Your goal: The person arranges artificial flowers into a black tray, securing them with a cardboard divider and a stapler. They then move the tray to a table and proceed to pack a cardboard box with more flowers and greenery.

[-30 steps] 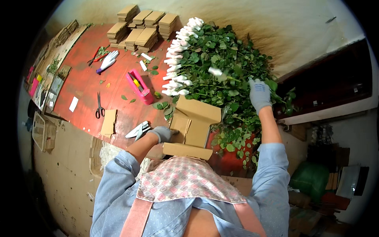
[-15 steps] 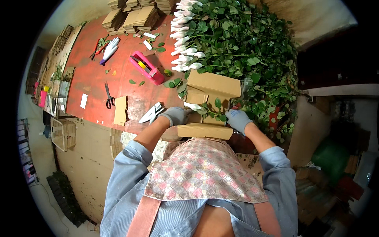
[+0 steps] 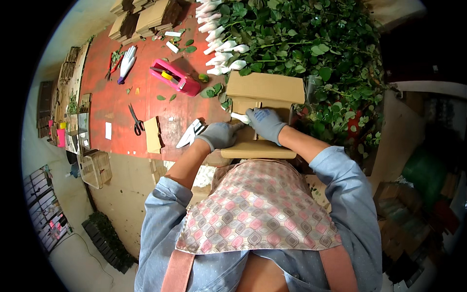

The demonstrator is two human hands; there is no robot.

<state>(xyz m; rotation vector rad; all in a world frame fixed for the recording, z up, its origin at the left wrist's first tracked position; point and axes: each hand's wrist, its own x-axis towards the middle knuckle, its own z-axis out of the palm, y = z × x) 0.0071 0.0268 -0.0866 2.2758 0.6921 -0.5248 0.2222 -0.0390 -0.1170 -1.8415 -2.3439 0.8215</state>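
Note:
My right hand (image 3: 266,125), in a grey glove, is closed on a white-sleeved rose (image 3: 240,118) lying across an open cardboard box (image 3: 265,80); much of its stem is hidden beneath the hand. My left hand (image 3: 219,136), also gloved, is curled at the box's left side, its fingertips near the bud; what they hold is hidden. Just left of it lie a white-and-grey tool (image 3: 189,132) and a folded cardboard piece (image 3: 152,136). Black scissors (image 3: 137,121) rest farther left on the red table (image 3: 109,73).
Behind the box are a pink tape dispenser (image 3: 176,79), a white glove (image 3: 127,63), red-handled cutters (image 3: 111,68) and cardboard stacks (image 3: 151,19). Leafy rose stems (image 3: 296,39) with white-sleeved heads fill the table's right side. A plastic basket (image 3: 96,169) is below left.
My right hand has come from the pile on the right into the box, bringing a rose. My left hand has moved slightly toward the bud. The camera view has shifted.

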